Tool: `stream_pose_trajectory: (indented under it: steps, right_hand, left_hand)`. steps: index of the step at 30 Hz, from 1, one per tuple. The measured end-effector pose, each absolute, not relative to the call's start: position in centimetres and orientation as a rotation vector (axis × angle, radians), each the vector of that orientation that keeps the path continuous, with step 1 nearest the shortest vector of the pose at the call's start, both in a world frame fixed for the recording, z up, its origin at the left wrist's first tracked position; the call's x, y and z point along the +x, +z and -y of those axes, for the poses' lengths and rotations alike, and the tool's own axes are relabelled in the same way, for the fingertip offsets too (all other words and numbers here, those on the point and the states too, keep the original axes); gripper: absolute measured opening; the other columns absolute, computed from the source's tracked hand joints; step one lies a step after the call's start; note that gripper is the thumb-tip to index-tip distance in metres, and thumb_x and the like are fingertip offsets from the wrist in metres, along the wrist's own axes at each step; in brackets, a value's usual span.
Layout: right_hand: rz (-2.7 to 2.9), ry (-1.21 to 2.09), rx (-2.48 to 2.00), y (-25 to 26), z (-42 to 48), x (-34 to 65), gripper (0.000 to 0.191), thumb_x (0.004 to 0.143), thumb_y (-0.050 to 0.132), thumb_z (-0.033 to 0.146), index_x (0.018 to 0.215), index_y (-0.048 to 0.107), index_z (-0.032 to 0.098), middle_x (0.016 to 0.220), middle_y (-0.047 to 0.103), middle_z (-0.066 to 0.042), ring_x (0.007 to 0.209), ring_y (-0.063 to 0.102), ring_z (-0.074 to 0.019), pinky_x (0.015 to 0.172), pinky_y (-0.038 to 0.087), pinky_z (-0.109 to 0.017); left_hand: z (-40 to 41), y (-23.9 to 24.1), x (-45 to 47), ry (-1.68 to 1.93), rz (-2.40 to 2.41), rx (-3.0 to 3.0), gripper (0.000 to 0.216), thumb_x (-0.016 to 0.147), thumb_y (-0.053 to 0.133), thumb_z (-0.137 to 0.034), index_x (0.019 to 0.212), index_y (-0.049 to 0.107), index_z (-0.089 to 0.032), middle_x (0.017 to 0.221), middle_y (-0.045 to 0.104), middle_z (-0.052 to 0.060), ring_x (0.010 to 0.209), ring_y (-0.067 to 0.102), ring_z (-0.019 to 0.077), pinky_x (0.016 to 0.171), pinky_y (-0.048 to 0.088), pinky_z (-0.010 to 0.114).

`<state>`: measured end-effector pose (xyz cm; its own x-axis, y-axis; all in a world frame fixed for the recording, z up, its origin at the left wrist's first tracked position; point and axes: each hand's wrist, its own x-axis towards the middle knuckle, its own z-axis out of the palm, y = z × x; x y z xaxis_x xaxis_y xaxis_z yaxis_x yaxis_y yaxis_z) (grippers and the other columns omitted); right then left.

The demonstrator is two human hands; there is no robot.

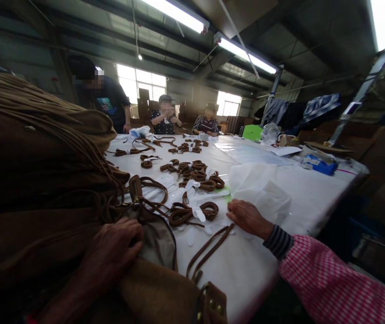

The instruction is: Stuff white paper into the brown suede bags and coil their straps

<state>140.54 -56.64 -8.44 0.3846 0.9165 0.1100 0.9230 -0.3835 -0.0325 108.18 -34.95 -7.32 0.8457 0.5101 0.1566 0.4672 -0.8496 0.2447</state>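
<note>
My left hand [120,240] lies on a brown bag [158,285] in front of me, its fingers curled at the edge of the open, grey-lined mouth. To the right, my right hand [248,218] is over the white table with its fingers bent together; whatever may be in them is hidden. Just left of it is a coiled brown strap [179,215] bound with a white paper band [198,213]. A loose strap end [212,247] trails from the bag toward the right hand. White paper strips lie around the coil, and a green piece [226,194] shows by the right fingertips.
A tall pile of brown bags [40,148] rises at left. Several more strap bundles [194,171] lie across the table [246,270]. Crumpled white sheeting [260,184] is beyond my right hand, a blue box [320,165] at the right edge. Three people are across the table.
</note>
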Motion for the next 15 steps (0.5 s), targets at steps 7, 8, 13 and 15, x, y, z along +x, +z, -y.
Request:
stream_pose_trajectory:
  steps: [7, 8, 13, 15]
  right_hand:
    - [1.641, -0.018, -2.530, -8.1, 56.5, 142.7, 0.014, 0.090, 0.056, 0.018, 0.079, 0.064, 0.018, 0.083, 0.070, -0.005, 0.078, 0.061, -0.0179, 0.071, 0.037, -0.026]
    - [1.633, -0.028, -2.512, -7.7, 57.1, 142.8, 0.016, 0.091, 0.055, 0.020, 0.077, 0.063, 0.018, 0.080, 0.069, -0.005, 0.077, 0.061, -0.0178, 0.070, 0.037, -0.027]
    - [1.440, -0.090, -2.322, -4.7, 59.3, 141.4, 0.022, 0.092, 0.054, 0.034, 0.077, 0.063, 0.021, 0.070, 0.064, -0.001, 0.064, 0.057, -0.0169, 0.063, 0.035, -0.028]
    - [1.405, 0.056, -2.176, -3.3, 58.7, 139.8, 0.023, 0.092, 0.053, 0.037, 0.084, 0.067, 0.021, 0.070, 0.065, 0.001, 0.058, 0.054, -0.0147, 0.059, 0.036, -0.027]
  left_hand:
    - [35.2, -7.1, 108.1, 0.298, -0.786, 2.821, 0.012, 0.081, 0.052, -0.018, 0.072, 0.060, -0.019, 0.084, 0.063, 0.003, 0.085, 0.060, 0.0213, 0.075, 0.034, 0.035]
    - [35.3, -7.0, 108.1, 0.293, -0.796, 2.817, 0.012, 0.081, 0.052, -0.018, 0.072, 0.059, -0.019, 0.084, 0.064, 0.003, 0.085, 0.060, 0.0212, 0.075, 0.034, 0.034]
    - [36.2, -6.5, 108.2, 0.322, -0.826, 2.802, 0.010, 0.080, 0.054, -0.014, 0.072, 0.059, -0.019, 0.083, 0.063, 0.002, 0.088, 0.059, 0.0206, 0.076, 0.034, 0.034]
    - [36.3, -6.5, 108.2, 0.330, -0.841, 2.793, 0.010, 0.079, 0.055, -0.013, 0.072, 0.059, -0.019, 0.083, 0.063, 0.002, 0.087, 0.058, 0.0204, 0.076, 0.034, 0.034]
